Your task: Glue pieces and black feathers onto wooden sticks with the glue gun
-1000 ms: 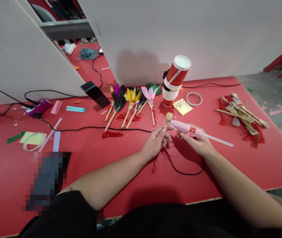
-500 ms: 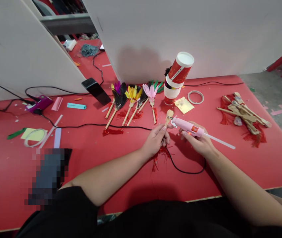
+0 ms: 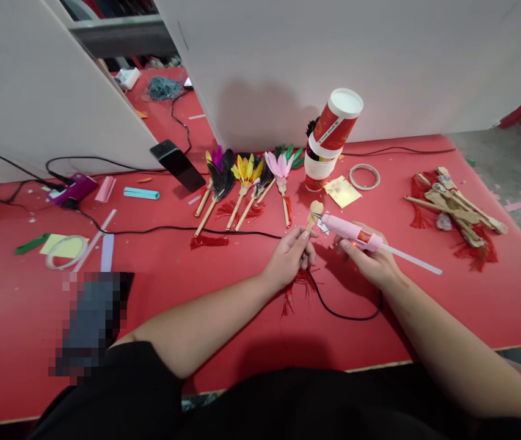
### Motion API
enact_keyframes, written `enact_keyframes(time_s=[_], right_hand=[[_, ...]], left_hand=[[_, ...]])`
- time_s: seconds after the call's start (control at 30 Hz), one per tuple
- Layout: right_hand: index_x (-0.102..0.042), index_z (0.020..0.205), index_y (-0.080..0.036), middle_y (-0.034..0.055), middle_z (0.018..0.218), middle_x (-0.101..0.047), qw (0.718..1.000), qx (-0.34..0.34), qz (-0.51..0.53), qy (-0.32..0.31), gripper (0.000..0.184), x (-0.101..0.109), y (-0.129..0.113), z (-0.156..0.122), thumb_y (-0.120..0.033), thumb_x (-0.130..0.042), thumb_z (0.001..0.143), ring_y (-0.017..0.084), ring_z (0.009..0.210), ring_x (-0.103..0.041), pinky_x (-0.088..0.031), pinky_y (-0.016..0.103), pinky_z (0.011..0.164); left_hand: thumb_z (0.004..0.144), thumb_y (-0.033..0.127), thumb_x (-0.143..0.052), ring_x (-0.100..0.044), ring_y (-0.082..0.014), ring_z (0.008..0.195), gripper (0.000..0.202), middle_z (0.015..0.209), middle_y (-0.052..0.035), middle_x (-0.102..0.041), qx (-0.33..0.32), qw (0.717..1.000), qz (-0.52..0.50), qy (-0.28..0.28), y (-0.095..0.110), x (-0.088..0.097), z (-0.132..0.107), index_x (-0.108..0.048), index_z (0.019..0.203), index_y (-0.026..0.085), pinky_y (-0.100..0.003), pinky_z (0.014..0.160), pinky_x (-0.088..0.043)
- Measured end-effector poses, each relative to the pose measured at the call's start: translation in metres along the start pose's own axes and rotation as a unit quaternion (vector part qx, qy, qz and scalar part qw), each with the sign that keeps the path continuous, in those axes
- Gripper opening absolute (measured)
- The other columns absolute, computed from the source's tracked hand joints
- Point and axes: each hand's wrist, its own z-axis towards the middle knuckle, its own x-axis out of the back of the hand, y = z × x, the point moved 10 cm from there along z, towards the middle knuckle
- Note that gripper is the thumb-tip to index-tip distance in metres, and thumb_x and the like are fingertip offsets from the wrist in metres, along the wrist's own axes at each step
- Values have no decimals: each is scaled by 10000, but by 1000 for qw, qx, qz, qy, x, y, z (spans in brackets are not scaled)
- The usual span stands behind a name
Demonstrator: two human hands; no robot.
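On the near part of the red table [image 3: 242, 330] a black cord [image 3: 347, 316] is looped, running toward the R hand. Just beyond it a red tassel [image 3: 295, 287] is seen hanging below the left hand [image 3: 290, 260], which is closed narrowly around the shaft of a thin wooden stick [image 3: 314, 211], held upright w/ its rounded head above the fingers. The right hand [image 3: 372, 264] is wrapped around a pink glue gun [image 3: 349, 230]. Its nozzle is set against the stick's head from the right, and a clear glue rod sticks out behind.

The dab is judged best kept small and laid on the head only. The stick should be pinched low (fingers well under the hot tip) and both wrists braced on the table, approx. as they are now.

Farther off, feathered sticks [image 3: 242, 183] are laid in a row, w/ stacked paper cups [image 3: 328, 137] to their right, a tape ring [image 3: 364, 176] beside those, and a pile of bare sticks [image 3: 457, 214] at far right.
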Motion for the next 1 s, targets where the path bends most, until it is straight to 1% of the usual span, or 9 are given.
enact_keyframes(time_s=[0.1,0.17,0.27,0.33,0.47,0.57,0.67,0.83,1.0], right_hand=[[-865,1004,-267,86,908,-801,999,5,44,-11,649,-4,0,0,-914,-862,1059,264,767,-743,-626,426,687],[-867,1007,-267,76,865,-782,996,-8,92,2,719,-3,4,4,-986,-885,995,253,730,-721,-618,420,667],[-830,959,-267,70,832,-773,988,-28,154,16,825,-3,12,22,-1084,-915,873,243,698,-698,-549,384,590],[-819,948,-268,75,843,-789,986,-24,164,1,860,-3,15,41,-1114,-920,831,243,706,-701,-511,366,566],[-845,953,-257,79,869,-812,988,-12,151,-25,842,0,23,74,-1084,-953,833,223,724,-697,-529,351,593],[-851,920,-244,80,831,-790,986,-35,165,-10,881,6,38,81,-1107,-967,788,211,685,-680,-498,330,555],[-851,896,-237,86,802,-778,983,-73,170,-19,913,2,50,77,-1130,-968,746,213,664,-682,-493,319,527],[-860,929,-243,74,796,-779,976,-101,189,-39,878,-5,53,74,-1085,-1006,730,197,630,-641,-475,313,510],[-859,916,-244,68,793,-780,974,-95,201,-40,688,0,50,74,-861,-1109,743,202,641,-656,-477,312,507]], left_hand=[[1124,857,-783,-508,-107,541,629,677,52,-677,9,1000,-10,4,-3,1,0,-613,1100,251,-235,552,-331],[1094,876,-811,-507,-100,557,662,690,56,-656,21,999,-29,17,-6,4,1,-571,1046,261,-219,551,-325],[1076,856,-852,-458,-85,554,668,696,74,-602,39,996,-70,38,-9,9,5,-555,1023,259,-200,541,-295],[1082,793,-886,-395,-75,539,631,691,89,-559,47,992,-110,42,-8,11,8,-560,1025,255,-192,536,-279],[1134,628,-907,-320,-73,553,520,697,100,-479,66,979,-188,48,-5,14,15,-571,1026,245,-173,551,-281],[1191,529,-874,-309,-76,565,434,710,97,-443,101,969,-222,46,-6,14,19,-598,1033,232,-165,564,-301],[1234,436,-823,-308,-73,568,363,720,92,-428,137,958,-248,34,-7,9,22,-627,1025,213,-161,573,-324],[1275,349,-746,-301,-74,561,339,716,94,-398,164,948,-271,33,-5,5,22,-641,991,196,-157,567,-331],[1322,276,-607,-308,-84,545,341,686,96,-380,167,949,-262,55,-3,3,19,-635,991,200,-156,560,-317]])
